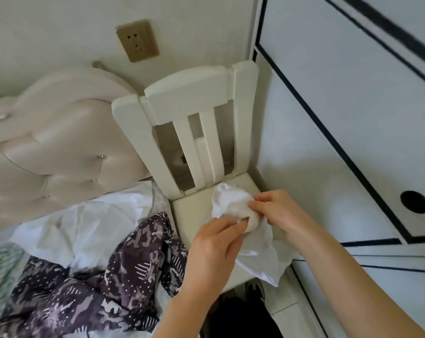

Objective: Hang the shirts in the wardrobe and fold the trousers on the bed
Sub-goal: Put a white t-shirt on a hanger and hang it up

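1. Head view, centre right: a white garment [232,203] is bunched on the seat of a cream wooden chair [194,98]. Its loose end is draped over the seat's front edge.
2. Lower centre: the bunched cloth is pinched by the curled fingers of the left hand [211,245]. Just to its right, the right hand [277,211] is closed round the same bundle from the other side.
3. Lower left: a purple patterned garment [104,293] and a crumpled white garment [84,223] are spread unfolded on the bed [4,262], below the padded headboard [48,142].
4. Right side: a white wardrobe [328,118] with dark trim is shown, its door apparently closed. No hanger is seen.
5. Progress, as judged: nothing is shown hung or folded, so the task appears to be at an early stage, with both hanging and folding left.
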Motion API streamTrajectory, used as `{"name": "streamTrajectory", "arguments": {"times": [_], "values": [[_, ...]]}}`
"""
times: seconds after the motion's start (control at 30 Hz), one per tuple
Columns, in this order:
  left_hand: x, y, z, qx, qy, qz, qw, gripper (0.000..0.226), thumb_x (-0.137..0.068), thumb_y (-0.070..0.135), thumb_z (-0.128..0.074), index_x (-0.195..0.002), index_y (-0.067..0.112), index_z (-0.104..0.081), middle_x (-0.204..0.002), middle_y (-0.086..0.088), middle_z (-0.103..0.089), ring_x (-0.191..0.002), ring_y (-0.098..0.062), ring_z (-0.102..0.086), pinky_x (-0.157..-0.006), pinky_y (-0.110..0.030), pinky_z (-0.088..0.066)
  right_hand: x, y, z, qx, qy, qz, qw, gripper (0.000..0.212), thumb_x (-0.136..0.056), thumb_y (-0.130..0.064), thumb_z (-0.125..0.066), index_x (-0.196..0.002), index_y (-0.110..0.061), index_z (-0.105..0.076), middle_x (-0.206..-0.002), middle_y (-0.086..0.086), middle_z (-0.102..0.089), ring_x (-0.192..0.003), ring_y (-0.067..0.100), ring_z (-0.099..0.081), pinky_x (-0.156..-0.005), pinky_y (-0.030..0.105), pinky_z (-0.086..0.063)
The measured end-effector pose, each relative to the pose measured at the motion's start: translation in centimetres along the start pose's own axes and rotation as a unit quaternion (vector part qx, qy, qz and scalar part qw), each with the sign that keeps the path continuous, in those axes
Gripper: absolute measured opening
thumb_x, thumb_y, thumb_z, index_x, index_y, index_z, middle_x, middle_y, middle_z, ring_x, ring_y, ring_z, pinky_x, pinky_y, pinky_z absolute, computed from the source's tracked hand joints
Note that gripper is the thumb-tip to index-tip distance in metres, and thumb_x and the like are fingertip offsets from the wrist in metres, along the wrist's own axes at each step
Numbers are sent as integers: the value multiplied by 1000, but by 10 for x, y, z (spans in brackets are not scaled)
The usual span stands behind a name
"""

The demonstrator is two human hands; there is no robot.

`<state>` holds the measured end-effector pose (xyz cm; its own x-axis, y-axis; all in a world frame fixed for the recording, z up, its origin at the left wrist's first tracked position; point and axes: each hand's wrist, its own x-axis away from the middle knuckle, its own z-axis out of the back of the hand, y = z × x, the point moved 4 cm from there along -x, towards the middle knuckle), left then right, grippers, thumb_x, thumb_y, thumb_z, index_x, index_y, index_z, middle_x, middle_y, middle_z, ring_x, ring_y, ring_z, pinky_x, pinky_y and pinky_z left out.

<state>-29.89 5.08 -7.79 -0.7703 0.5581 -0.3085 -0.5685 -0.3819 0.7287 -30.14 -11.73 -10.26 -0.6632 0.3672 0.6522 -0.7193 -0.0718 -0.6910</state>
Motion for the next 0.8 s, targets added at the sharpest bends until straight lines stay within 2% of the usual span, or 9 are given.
{"name": "streamTrajectory", "arguments": {"times": [0.03, 0.1, 0.17, 0.27, 0.37, 0.47, 0.6, 0.67, 0.8], "values": [[3, -2, 8, 35, 12, 28, 999, 16, -86, 11, -72, -101, 13, -77, -93, 7, -69, -79, -13, -66, -68, -31, -56, 7, 0, 2, -31, 12, 4, 999, 10, -92, -17, -64, -96, -19, -73, -86, -2, -71, -74, 6, -64, -56, 12, -48], [8, -10, 20, 84, 24, 108, 990, 12, -89, 20, -71, -98, 24, -76, -93, 17, -67, -78, -3, -63, -68, -13, -48, 20, -2, 7, -57, 24, 21, 998, 12, -93, -21, -63, -89, -26, -73, -91, 1, -74, -85, 16, -68, -75, 28, -56], [11, -22, 25, 64, 8, 179, 982, 27, -89, 19, -73, -108, 37, -69, -101, 23, -61, -87, 1, -59, -69, -7, -43, 35, -6, 14, -44, 42, 55, 997, 15, -93, -21, -61, -88, -30, -72, -92, -2, -74, -91, 20, -68, -87, 38, -54], [5, -29, 20, 45, -99, 193, 975, 62, -82, 25, -79, -136, 36, -51, -124, 34, -43, -109, 7, -49, -83, -1, -38, 59, -14, 26, -27, 49, 105, 993, 21, -94, -19, -60, -83, -34, -70, -85, -8, -73, -86, 14, -69, -78, 32, -54], [-6, -7, 1, 51, -199, 132, 970, 82, -76, 43, -80, -145, 40, -36, -131, 43, -30, -121, 20, -32, -94, 2, -28, 80, -22, 37, 4, 53, 143, 988, 15, -95, -21, -59, -93, -29, -72, -84, -9, -72, -81, 7, -68, -71, 22, -50], [-15, 19, -15, 100, -177, 134, 970, 61, -81, 39, -76, -133, 47, -46, -128, 36, -46, -116, 24, -38, -93, 0, -33, 100, -33, 50, 50, 87, 195, 976, 18, -95, -19, -58, -86, -28, -71, -73, -13, -69, -69, -5, -62, -60, 7, -41], [-27, 42, -19, 134, -107, 164, 971, 10, -92, 31, -62, -100, 32, -67, -94, 19, -68, -90, 2, -61, -80, -26, -52, 125, -35, 71, 103, 168, 227, 954, 16, -96, -25, -55, -87, -24, -68, -73, -12, -65, -70, 1, -61, -60, 12, -40], [-33, 56, -19, 146, -108, 157, 971, 9, -92, 30, -61, -96, 32, -69, -85, 13, -69, -81, -3, -63, -74, -26, -51, 134, -30, 83, 123, 203, 234, 943, 18, -96, -25, -54, -91, -18, -69, -76, -9, -65, -73, 3, -60, -61, 15, -43], [-40, 84, -17, 171, -107, 120, 972, 20, -89, 20, -66, -81, 39, -66, -66, 17, -61, -58, -3, -52, -57, -15, -39, 152, -9, 109, 102, 263, 222, 934, 9, -92, -24, -62, -88, -19, -68, -77, -14, -65, -79, -3, -58, -66, 8, -44]]}}
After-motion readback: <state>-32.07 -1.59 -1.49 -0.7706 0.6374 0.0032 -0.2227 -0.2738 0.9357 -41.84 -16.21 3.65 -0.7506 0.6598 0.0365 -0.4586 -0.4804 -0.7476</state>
